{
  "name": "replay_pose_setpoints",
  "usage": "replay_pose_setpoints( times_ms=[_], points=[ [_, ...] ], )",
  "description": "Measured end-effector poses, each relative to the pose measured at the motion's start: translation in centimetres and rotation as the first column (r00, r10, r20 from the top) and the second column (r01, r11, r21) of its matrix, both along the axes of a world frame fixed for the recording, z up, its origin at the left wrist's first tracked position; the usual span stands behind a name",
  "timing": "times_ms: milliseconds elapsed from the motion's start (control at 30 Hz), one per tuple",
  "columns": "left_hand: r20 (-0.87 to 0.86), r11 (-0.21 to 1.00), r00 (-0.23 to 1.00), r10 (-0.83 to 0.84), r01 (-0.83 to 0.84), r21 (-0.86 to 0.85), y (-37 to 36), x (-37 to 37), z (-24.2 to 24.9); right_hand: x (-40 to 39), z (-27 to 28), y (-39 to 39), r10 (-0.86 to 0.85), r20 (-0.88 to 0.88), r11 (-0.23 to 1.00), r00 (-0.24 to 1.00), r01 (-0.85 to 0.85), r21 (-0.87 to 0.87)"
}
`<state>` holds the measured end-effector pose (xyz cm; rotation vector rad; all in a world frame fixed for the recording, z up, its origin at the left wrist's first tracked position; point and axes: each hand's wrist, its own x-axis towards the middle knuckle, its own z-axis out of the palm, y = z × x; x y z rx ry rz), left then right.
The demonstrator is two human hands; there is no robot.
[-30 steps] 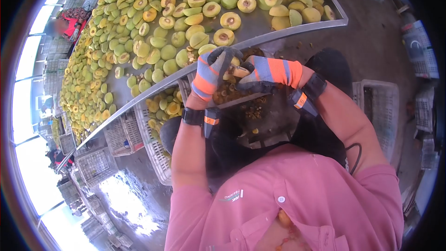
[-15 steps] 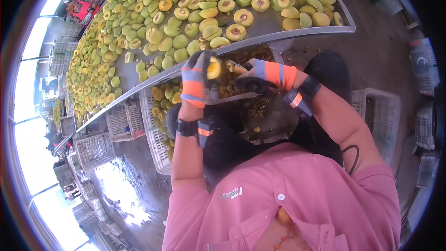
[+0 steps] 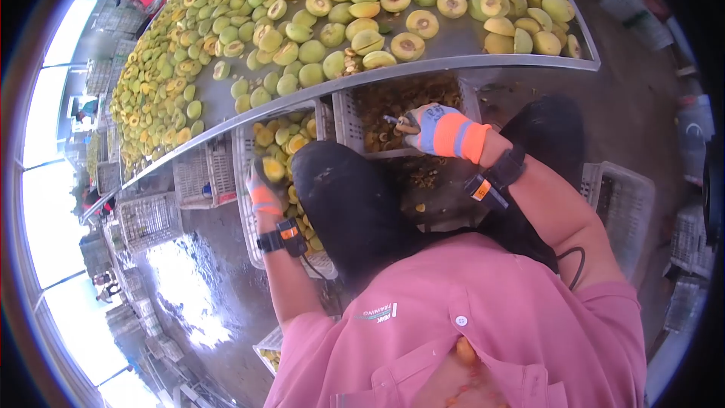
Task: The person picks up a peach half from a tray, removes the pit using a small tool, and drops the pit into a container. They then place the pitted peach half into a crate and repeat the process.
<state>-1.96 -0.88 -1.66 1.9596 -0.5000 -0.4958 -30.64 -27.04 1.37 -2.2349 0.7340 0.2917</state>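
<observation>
Fruit half pinched in the left hand fingers, over a crate of halves. Right hand fingers closed on a small tool above a pit-filled crate.

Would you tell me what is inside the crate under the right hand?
The crate holds brownish fruit pits. The right hand, gripping a small tool, covers part of them; the crate's bottom is hidden.

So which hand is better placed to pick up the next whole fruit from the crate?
Probably the left hand: it is already down in the white plastic crate of yellow-green fruit, fingers on one. The right hand holds a small tool over the crate of brown pits.
</observation>
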Motion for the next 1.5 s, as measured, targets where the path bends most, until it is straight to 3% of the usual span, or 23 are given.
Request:
replay_pose_setpoints(
  times_ms=[33,67,133,233,300,367,500,567,667,700,767,800,833,900,933,967,1067,1100,1167,1267,1300,1400,1500],
  points=[
    [-0.024,0.992,0.997,0.073,-0.07,0.101,1.7,1.8,-2.6,-0.1,0.3,-0.2,0.015,-0.033,1.0,0.999,-0.015,-0.017],
    [-0.257,0.948,0.912,0.319,-0.303,0.102,2.7,2.6,-3.9,-0.3,0.4,-0.3,0.031,-0.064,0.999,0.997,-0.033,-0.029],
    [0.287,0.865,0.952,0.11,-0.234,0.444,7.4,6.9,-10.9,-0.6,0.3,-0.5,0.041,-0.051,0.997,0.998,-0.044,-0.067],
    [0.626,0.862,0.78,-0.015,-0.307,0.403,1.7,1.3,-2.1,-0.8,0.6,-0.5,0.02,-0.017,0.997,1.0,-0.021,-0.075],
    [0.421,0.997,0.907,0.023,-0.054,0.061,-3.1,1.5,1.0,-0.6,1.4,-0.4,0.005,0.001,0.998,1.0,-0.005,-0.062],
    [0.347,0.979,0.918,-0.191,0.203,0.0,-9.5,-0.9,6.1,-0.4,1.4,-0.6,-0.048,0.102,0.999,0.994,0.048,-0.002],
    [0.509,0.838,0.668,-0.543,0.468,0.28,-21.3,-4.3,8.7,-0.8,1.6,-1.1,-0.191,0.272,0.982,0.943,0.182,0.06],
    [0.369,0.772,0.681,-0.632,0.511,0.378,-26.1,-5.1,7.0,-1.0,1.9,-1.5,-0.227,0.251,0.973,0.941,0.209,0.096],
    [0.382,0.6,0.555,-0.739,0.285,0.748,-30.0,-7.4,5.9,-1.3,1.9,-2.2,-0.228,0.29,0.974,0.93,0.219,0.066],
    [0.399,0.625,0.57,-0.718,0.274,0.731,-30.3,-7.9,5.9,-1.3,1.5,-2.2,-0.216,0.313,0.976,0.925,0.212,0.046],
    [0.353,0.732,0.663,-0.66,0.464,0.498,-30.5,-4.9,2.9,-1.2,0.3,-2.3,-0.23,0.355,0.973,0.906,0.226,0.052],
    [0.317,0.769,0.706,-0.633,0.528,0.36,-30.4,-4.8,3.2,-1.1,-0.1,-2.5,-0.233,0.377,0.972,0.896,0.23,0.056],
    [0.257,0.836,0.8,-0.543,0.542,0.08,-29.6,-5.1,3.2,-1.1,-0.4,-2.7,-0.257,0.424,0.965,0.869,0.251,0.071],
    [-0.064,0.872,0.897,-0.437,0.405,-0.277,-28.2,-5.3,5.0,-0.9,-0.8,-2.8,-0.296,0.514,0.953,0.805,0.283,0.107],
    [-0.234,0.862,0.887,-0.397,0.273,-0.427,-27.2,-5.6,6.2,-0.9,0.2,-2.7,-0.361,0.487,0.932,0.795,0.296,0.207],
    [-0.33,0.804,0.799,-0.502,0.291,-0.518,-25.7,-6.3,7.0,-1.0,1.4,-2.7,-0.422,0.455,0.902,0.784,0.309,0.302],
    [-0.581,0.835,0.65,-0.49,0.159,-0.527,-24.2,-9.1,8.4,-0.2,0.1,-3.3,-0.487,0.37,0.851,0.791,0.336,0.403],
    [-0.557,0.835,0.706,-0.437,0.088,-0.543,-23.7,-10.5,8.1,-0.1,0.0,-3.2,-0.487,0.367,0.851,0.793,0.335,0.405],
    [-0.245,0.784,0.837,-0.489,0.299,-0.544,-22.9,-11.3,5.8,-0.3,0.3,-3.0,-0.475,0.389,0.865,0.789,0.337,0.373],
    [0.291,0.762,0.819,-0.494,0.569,-0.31,-21.9,-13.7,5.5,-0.6,1.5,-3.0,-0.445,0.437,0.894,0.782,0.354,0.276],
    [0.038,0.775,0.867,-0.496,0.462,-0.431,-21.9,-14.2,5.4,-0.6,1.6,-3.0,-0.447,0.432,0.894,0.783,0.371,0.252],
    [-0.344,0.774,0.78,-0.523,0.267,-0.574,-22.4,-15.1,5.7,-0.6,1.8,-3.5,-0.445,0.389,0.896,0.807,0.396,0.203],
    [-0.096,0.713,0.833,-0.544,0.399,-0.576,-23.2,-15.2,3.6,-0.7,1.3,-3.6,-0.446,0.358,0.895,0.821,0.409,0.177]
  ],
)
